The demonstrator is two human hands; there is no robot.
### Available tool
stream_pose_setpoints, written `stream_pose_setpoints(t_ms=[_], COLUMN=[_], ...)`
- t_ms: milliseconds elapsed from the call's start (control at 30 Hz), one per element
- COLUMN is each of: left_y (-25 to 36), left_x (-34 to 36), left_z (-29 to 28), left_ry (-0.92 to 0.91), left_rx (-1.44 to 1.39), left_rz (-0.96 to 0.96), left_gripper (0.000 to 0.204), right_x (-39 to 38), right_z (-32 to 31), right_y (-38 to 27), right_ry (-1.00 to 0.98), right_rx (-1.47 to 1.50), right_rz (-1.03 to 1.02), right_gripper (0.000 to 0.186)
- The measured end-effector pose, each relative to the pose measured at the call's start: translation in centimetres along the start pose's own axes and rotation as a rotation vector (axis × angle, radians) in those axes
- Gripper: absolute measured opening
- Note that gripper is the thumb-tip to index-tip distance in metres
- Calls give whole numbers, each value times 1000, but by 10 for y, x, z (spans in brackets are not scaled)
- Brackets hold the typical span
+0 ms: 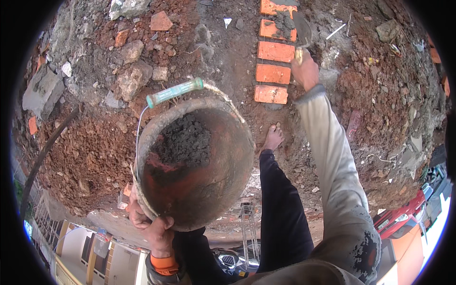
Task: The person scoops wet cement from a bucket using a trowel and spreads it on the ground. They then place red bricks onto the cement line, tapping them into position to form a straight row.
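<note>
My left hand [154, 228] grips the rim of a tilted bucket [228, 156] at its lower left. Dark wet mortar [184, 141] lies in the bucket's upper part. Its handle, with a green plastic grip [175, 92], rests against the far rim. Farther off to the right, my right hand [305, 70] is closed round the pale handle of a trowel [302, 29]. The trowel's blade is beside a row of orange bricks [275, 51] set with gaps between them. A lump of mortar [284, 23] sits on the far bricks, next to the blade.
A taut string [259, 61] runs along the bricks' left side. Rocks [135, 78] and broken brick [161, 21] lie on the rough soil at the left. My bare foot [273, 137] stands just below the nearest brick. A red car [401, 213] is at the lower right.
</note>
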State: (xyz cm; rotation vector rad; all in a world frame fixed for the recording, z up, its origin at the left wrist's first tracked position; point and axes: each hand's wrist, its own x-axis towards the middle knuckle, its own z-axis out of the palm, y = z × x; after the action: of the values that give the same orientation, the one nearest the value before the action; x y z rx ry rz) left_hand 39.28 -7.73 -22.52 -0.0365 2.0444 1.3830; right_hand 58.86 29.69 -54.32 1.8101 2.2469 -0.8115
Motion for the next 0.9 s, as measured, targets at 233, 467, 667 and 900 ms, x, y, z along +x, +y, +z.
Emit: stream_pose_setpoints(t_ms=[233,467,667,900], left_y=[-24,-31,-39,-44], left_x=[-11,-19,-24,-35], left_z=[-39,-34,-36,-28], left_ry=[-4,28,-10,178], left_rx=[-32,10,49,46], left_rz=[-81,-79,-66,-46], left_gripper=[55,54,60,60], right_x=[48,41,96,18], right_z=[3,9,-32,-29], right_y=[19,18,37,76], right_ry=[-25,-54,-222,-217], right_rx=[-498,-678,-670,-408], right_rz=[-191,-385,-324,-333], right_gripper=[44,38,35,41])
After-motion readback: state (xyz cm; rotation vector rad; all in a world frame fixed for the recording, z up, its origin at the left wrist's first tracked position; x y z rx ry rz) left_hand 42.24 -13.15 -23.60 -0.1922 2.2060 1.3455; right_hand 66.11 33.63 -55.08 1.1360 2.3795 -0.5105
